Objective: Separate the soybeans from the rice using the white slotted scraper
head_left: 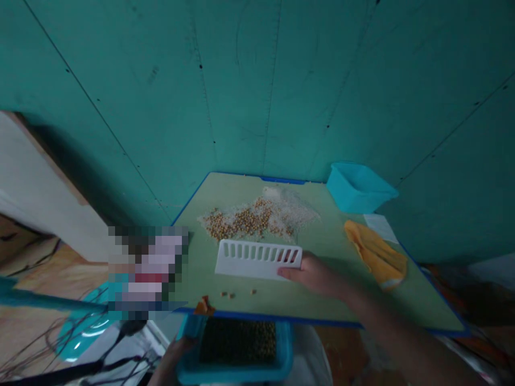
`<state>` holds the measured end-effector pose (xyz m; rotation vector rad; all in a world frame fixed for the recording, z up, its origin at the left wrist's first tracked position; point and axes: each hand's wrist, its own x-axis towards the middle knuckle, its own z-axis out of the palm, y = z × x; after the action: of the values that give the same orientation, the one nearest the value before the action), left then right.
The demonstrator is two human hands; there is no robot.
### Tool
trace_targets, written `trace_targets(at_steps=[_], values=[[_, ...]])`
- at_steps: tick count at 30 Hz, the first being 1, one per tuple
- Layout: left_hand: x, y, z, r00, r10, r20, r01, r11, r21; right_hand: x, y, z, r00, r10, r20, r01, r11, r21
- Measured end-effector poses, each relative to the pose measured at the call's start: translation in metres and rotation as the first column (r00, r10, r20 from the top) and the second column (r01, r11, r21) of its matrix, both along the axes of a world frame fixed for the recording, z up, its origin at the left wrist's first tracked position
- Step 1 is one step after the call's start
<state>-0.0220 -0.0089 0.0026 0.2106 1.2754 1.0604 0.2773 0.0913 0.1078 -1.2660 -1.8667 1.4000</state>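
Observation:
My right hand is closed on the right end of a white slotted plastic strip, thumb on its near face. The strip stands on edge on a pale green board with a blue border. Just beyond it lies a spread of tan beans mixed with white grains. Below the board's front edge, my left hand grips the left side of a blue tub. Dark contents with tan beans fill the tub; some of my left fingers are hidden.
A turquoise bin stands at the board's back right, near an orange cloth. A few loose beans and an orange-brown scrap lie near the front edge. A green wall rises behind; cables and a blurred pink item are left.

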Motion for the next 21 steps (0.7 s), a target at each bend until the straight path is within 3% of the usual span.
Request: trace_targets(at_steps=[4,6,8,10,16,21], values=[[-0.007,-0.003,-0.003,0.999,-0.043,0.009,0.042,0.999,0.028,0.001,-0.017,0.013,0.984,0.06,0.168,-0.086,0.985,0.151],[-0.006,-0.004,0.003,0.997,-0.069,-0.017,0.069,0.997,0.025,0.001,-0.027,0.02,0.961,0.153,0.232,-0.216,0.937,0.275],[-0.002,-0.004,0.012,0.998,-0.024,-0.052,0.026,0.999,0.034,0.001,-0.036,0.025,0.93,0.259,0.259,-0.338,0.881,0.331],[0.003,-0.003,0.017,0.999,-0.015,-0.048,0.017,0.999,0.044,0.0,-0.044,0.027,0.912,0.288,0.292,-0.38,0.859,0.342],[0.012,0.0,0.017,0.999,-0.039,-0.011,0.039,0.998,0.052,-0.005,-0.061,0.02,0.903,0.215,0.371,-0.357,0.857,0.372],[0.013,0.002,0.017,0.995,-0.095,-0.025,0.097,0.993,0.067,0.001,-0.061,0.016,0.929,0.054,0.366,-0.207,0.895,0.395]])
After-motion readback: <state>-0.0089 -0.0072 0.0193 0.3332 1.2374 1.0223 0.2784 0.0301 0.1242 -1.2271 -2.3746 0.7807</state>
